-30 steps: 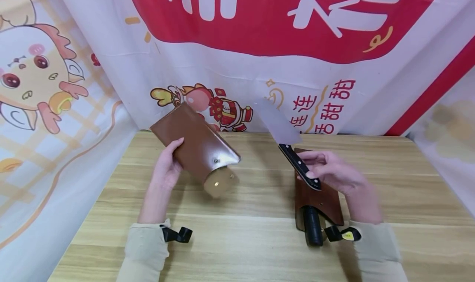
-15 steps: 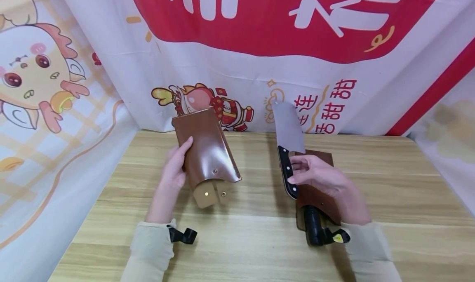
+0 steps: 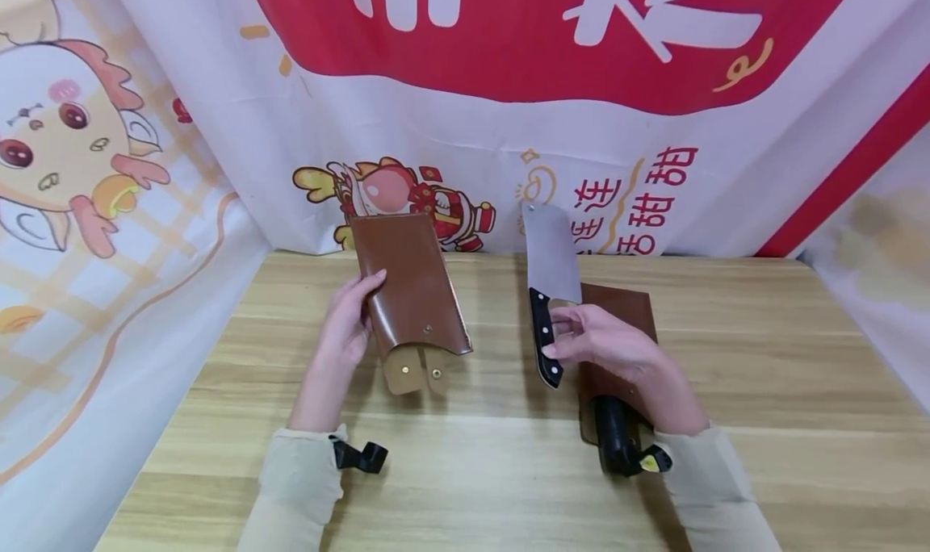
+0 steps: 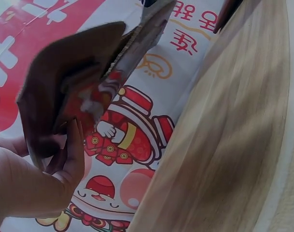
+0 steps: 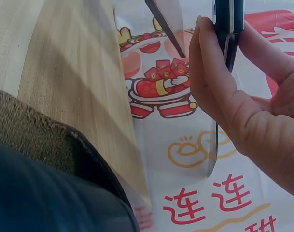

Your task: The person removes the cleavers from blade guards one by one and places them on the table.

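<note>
My left hand [image 3: 349,318] grips the left edge of a brown leather knife sheath [image 3: 410,282], thumb on its front. The sheath is raised over the table, its two snap flaps hanging open toward me. From the left wrist view, the fingers [image 4: 75,150] curl round the leather. My right hand [image 3: 603,342] pinches the black riveted handle of a cleaver [image 3: 552,249], blade pointing up and away. In the right wrist view the blade [image 5: 216,154] appears edge-on beyond the fingers. Beneath that hand lies a second brown sheath [image 3: 628,314] with a black knife handle [image 3: 613,435] sticking out.
Both sheaths and the cleaver are over a wooden table [image 3: 465,487]. A printed white and red cloth [image 3: 501,148] hangs right behind the back edge, with another patterned cloth [image 3: 167,294] along the left side.
The held sheath has swung from a slant to nearly upright, its flaps now facing me. The cleaver has turned steeper, and the right hand has shifted left with it.
</note>
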Demonstrator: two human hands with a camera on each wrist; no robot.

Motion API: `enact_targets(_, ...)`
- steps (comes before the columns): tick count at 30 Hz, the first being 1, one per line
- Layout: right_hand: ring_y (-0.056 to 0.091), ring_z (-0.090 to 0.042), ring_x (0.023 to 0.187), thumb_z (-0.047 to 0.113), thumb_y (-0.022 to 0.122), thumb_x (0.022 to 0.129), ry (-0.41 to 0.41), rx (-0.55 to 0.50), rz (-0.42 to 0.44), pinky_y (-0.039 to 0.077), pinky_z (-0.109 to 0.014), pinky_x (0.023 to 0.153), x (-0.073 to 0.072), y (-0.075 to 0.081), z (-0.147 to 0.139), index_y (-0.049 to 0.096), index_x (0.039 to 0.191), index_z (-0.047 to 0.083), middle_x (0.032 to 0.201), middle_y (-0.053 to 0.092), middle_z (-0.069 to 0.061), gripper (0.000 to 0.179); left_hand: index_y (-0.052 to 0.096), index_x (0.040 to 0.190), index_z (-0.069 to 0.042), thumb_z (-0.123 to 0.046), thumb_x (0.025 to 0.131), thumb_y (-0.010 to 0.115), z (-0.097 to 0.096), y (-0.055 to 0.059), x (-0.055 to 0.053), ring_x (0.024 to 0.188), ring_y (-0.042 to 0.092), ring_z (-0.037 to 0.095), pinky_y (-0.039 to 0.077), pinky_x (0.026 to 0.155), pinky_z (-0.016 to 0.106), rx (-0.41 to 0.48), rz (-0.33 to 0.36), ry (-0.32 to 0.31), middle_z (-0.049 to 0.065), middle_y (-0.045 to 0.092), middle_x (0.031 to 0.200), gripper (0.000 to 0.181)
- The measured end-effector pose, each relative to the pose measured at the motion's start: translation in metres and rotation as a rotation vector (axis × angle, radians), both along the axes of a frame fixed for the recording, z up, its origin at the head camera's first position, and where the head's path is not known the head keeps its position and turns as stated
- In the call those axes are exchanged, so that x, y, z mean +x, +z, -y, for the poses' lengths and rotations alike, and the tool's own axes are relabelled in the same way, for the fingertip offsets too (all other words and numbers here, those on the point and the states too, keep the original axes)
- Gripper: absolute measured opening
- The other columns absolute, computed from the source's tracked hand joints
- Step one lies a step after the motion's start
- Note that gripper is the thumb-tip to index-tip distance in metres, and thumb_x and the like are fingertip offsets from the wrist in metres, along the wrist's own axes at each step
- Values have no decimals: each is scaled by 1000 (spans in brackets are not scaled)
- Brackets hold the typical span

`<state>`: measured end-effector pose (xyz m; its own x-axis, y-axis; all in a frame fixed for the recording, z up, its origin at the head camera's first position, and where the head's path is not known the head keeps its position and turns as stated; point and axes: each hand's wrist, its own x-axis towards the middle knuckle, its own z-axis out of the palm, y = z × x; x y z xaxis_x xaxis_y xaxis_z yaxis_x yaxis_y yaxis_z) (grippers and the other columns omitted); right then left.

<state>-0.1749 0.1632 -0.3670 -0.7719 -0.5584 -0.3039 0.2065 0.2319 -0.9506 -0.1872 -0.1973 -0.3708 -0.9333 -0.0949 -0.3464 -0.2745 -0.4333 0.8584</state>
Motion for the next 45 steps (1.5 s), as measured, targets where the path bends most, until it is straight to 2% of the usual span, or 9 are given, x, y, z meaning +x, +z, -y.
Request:
enact_targets(4,61,-25,96,7,73,93,-4,18,-9,58,-37,88,-1,1,2,45,139,-13,114,59,-19,58,42,154,-3,-13,105,60,-1,-1,-1,107,62,12,53,95,23,6,-12,9,1,61,121,54)
enact_targets(10,58,-27,106,8,74,92,-8,53,1,58,-36,90,2,0,7,32,151,-15,128,54,-25,76,41,153,0,-14,105,60,-9,-5,0,101,65,11,54,94,24,-30,-12,-29,2,63,119,54)
enact_targets(16,60,-26,107,6,73,92,-28,42,44,57,-38,94,6,0,10,28,152,-16,132,53,-27,78,44,150,1,-15,104,61,-18,-16,-3,90,67,10,58,85,24,-72,4,-90,0,67,107,52)
enact_targets(22,59,-28,112,7,73,93,-46,53,72,54,-45,101,7,2,11,23,155,-16,140,48,-29,83,48,149,1,-17,103,62,-25,-24,-8,93,64,13,56,84,24,-145,13,-157,2,66,108,51)
enact_targets(26,61,-25,110,7,73,93,-62,30,78,54,-45,101,10,1,14,22,154,-17,136,52,-28,83,49,148,2,-18,103,62,-25,-27,-9,93,63,13,55,85,24,-161,11,-168,2,65,109,50)
enact_targets(33,68,-19,96,7,73,94,-19,-17,56,58,-38,92,24,-6,21,31,149,-19,115,64,-19,74,52,138,3,-25,110,52,-20,-34,-9,82,66,10,55,78,24,-161,28,-147,-3,68,93,40)
enact_targets(37,68,-20,98,7,72,95,-18,-18,53,58,-40,93,30,-8,25,28,150,-19,117,63,-20,76,52,137,4,-30,112,45,-20,-36,-8,86,63,13,53,83,28,-195,34,-143,0,66,96,42)
enact_targets(39,67,-21,99,8,73,95,-19,-12,49,58,-41,95,32,-8,26,26,151,-19,119,62,-20,78,51,136,6,-29,112,45,-21,-37,-8,87,62,14,51,86,29,-216,28,-153,0,65,96,43)
enact_targets(45,68,-22,96,7,73,94,-12,-5,41,58,-42,93,35,-7,32,33,147,-20,114,63,-20,71,49,138,8,-23,112,44,-24,-40,-10,86,63,12,51,83,27,-235,-15,-209,2,66,97,41)
